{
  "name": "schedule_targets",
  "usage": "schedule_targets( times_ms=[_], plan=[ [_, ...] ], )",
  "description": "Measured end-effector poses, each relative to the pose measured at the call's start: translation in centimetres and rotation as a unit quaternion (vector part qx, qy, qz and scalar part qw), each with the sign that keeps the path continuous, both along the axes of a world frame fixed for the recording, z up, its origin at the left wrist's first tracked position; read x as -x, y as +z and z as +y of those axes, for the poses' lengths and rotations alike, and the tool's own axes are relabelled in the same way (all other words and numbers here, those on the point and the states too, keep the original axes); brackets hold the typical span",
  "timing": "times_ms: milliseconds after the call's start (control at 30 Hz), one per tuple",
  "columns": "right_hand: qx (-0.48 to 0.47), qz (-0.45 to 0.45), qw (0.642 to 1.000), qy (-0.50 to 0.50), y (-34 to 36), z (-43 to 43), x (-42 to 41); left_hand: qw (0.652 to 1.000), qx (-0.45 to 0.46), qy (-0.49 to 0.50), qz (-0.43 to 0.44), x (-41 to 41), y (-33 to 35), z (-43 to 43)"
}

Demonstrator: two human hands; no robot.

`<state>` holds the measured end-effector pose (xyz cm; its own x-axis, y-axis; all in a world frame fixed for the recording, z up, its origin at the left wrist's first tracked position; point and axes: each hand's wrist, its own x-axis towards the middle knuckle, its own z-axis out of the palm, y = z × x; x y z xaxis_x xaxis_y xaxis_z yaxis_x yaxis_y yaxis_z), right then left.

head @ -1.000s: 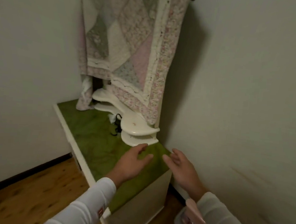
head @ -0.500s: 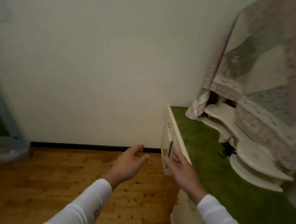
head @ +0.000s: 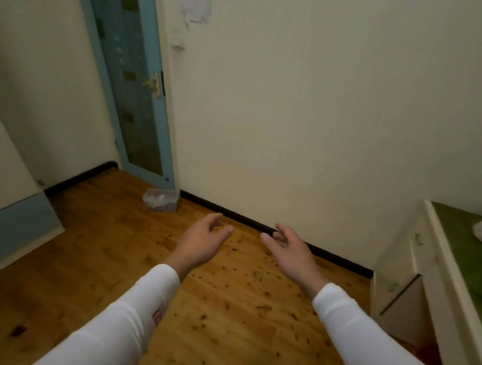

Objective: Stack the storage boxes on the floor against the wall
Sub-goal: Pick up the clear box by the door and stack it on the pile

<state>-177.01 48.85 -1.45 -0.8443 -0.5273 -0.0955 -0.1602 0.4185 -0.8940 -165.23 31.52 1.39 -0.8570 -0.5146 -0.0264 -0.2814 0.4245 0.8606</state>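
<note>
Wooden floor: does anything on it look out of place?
One small clear plastic storage box sits alone on the wooden floor beside the blue-framed glass door, with nothing stacked on it.

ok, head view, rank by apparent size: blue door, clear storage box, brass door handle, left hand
1. blue door
2. left hand: it looks larger than the box, but it is much nearer the camera, so true size is unsure
3. clear storage box
4. brass door handle

single head-worn wide-angle view, facing forward and down over knotty orange wooden floor (head: pixel 224 323), plain cream wall (head: pixel 324 117) near ahead.
</note>
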Motion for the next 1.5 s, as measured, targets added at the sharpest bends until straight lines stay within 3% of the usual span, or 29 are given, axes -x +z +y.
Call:
schedule_targets(
  times_ms=[300, 667, 1000, 1500],
  plan=[
    [0.008, -0.006, 0.995, 0.102, -1.0, -12.0, 4.6, 0.996, -0.008, 0.091, -0.006, 1.5, -1.1, -9.6],
    [0.022, 0.008, 0.983, 0.181, -1.0, -27.5, 18.7, 0.983, 0.028, 0.182, -0.009, 14.1, -1.4, -22.3],
    [0.025, -0.03, 0.975, 0.219, -2.5, -38.9, 24.4, 0.977, 0.003, 0.211, -0.014, 19.0, -2.3, -32.7],
    [-0.01, -0.019, 0.983, 0.183, -2.4, -68.6, 30.2, 0.981, -0.017, 0.191, -0.03, 25.2, -2.7, -63.9]
  ],
)
